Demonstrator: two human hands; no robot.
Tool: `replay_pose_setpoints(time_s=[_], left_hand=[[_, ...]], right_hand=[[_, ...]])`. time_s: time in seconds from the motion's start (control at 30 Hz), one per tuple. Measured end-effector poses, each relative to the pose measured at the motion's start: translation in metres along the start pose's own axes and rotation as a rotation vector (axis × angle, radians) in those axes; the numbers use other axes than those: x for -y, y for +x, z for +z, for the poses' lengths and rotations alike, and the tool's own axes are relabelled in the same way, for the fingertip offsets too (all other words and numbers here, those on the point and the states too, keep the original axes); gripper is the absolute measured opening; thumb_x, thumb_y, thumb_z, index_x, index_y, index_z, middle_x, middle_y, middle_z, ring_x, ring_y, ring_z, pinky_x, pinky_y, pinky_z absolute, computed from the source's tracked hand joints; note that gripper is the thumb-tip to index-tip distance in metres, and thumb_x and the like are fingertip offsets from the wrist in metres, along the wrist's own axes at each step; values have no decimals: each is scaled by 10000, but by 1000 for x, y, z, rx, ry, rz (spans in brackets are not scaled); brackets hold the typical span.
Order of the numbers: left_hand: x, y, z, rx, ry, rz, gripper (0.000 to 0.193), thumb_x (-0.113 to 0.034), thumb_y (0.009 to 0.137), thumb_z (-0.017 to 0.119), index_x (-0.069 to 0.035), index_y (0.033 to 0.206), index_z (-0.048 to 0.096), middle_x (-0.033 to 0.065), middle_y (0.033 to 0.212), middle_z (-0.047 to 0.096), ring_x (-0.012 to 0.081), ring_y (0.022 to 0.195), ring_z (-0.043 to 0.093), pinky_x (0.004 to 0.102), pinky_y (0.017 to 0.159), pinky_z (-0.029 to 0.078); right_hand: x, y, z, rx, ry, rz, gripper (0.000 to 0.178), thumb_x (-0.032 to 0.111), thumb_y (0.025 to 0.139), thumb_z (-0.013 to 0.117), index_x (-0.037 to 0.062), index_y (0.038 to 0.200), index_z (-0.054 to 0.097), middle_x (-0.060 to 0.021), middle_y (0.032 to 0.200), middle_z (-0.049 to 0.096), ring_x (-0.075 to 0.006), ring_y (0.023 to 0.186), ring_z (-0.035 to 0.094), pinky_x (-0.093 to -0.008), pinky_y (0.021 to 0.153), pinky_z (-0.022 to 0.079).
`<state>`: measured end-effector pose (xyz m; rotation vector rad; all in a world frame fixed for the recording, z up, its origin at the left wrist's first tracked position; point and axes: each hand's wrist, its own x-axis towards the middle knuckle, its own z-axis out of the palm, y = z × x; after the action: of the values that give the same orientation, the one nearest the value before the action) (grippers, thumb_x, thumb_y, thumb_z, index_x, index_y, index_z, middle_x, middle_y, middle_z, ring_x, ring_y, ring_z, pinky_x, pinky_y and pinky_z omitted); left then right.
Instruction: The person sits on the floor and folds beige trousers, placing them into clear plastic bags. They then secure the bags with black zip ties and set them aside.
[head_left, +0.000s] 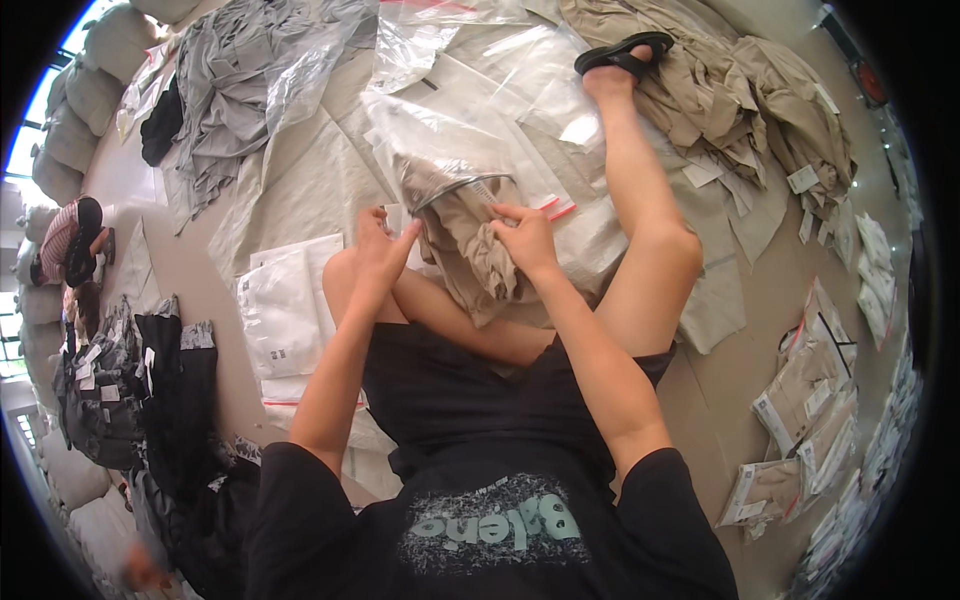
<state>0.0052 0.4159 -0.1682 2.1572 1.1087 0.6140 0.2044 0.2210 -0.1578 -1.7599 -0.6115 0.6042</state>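
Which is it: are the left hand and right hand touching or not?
Apart. The head view shows the tan garment in the gap between the left hand and the right hand.

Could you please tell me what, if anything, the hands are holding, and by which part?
The right hand appears to pinch the tan garment by its right edge; whether the left hand grips anything cannot be told.

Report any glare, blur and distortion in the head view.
Head view: glare whitens the plastic near the sandal, and the window is overexposed; head view, lower left: a reddish shape is blurred; head view, rim: fisheye bending; head view, centre: both hands look fairly sharp.
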Motion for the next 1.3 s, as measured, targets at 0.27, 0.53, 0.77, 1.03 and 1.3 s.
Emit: replay_pose_setpoints(time_s=[0.27, 0.53, 0.77, 1.03, 1.3], left_hand=[[-58, -20, 54, 258, -724, -379, 537, -414, 1138, 492, -22, 1501, 545, 87, 1308, 653, 193, 1107, 610, 361, 925, 536], [-59, -23, 52, 362, -1181, -518, 674, -445, 1098, 466, 13, 1593, 475, 111, 1299, 679, 220, 1152, 596, 391, 1078, 443], [-99, 38, 19, -45, -19, 144, 382, -153, 916, 775, -9, 1203, 568, 174, 968, 692, 319, 897, 719, 434, 778, 571], [-102, 33, -1, 198, 229, 748, 195, 7, 894, 643, -15, 1074, 571, 245, 838, 693, 472, 797, 691, 533, 707, 553], [-66, 15, -7, 384, 110, 478, 159, -32, 939, 632, -22, 1060, 530, 293, 845, 703, 528, 826, 687, 606, 715, 538]], right_hand=[[-20, 8, 17, 153, 478, 186, 407, 111, 1010, 719, -62, 1377, 687, -91, 1259, 762, -110, 1102, 690, -281, 939, 556], [-7, 2, 35, -39, -104, 77, 883, 570, 735, 905, -12, 1354, 665, -322, 1279, 643, -461, 1234, 630, -487, 1057, 527], [16, -4, 20, -8, -163, 6, 600, 430, 754, 867, 37, 1197, 769, -239, 1030, 762, -414, 1042, 716, -481, 934, 570], [39, 9, -2, 26, 246, 129, 378, 217, 820, 904, -25, 1073, 759, -140, 932, 800, -209, 849, 769, -353, 772, 598], [38, 12, -2, 2, 725, 188, 237, 85, 881, 840, -42, 1065, 761, -72, 949, 787, -134, 799, 719, -315, 730, 590]])
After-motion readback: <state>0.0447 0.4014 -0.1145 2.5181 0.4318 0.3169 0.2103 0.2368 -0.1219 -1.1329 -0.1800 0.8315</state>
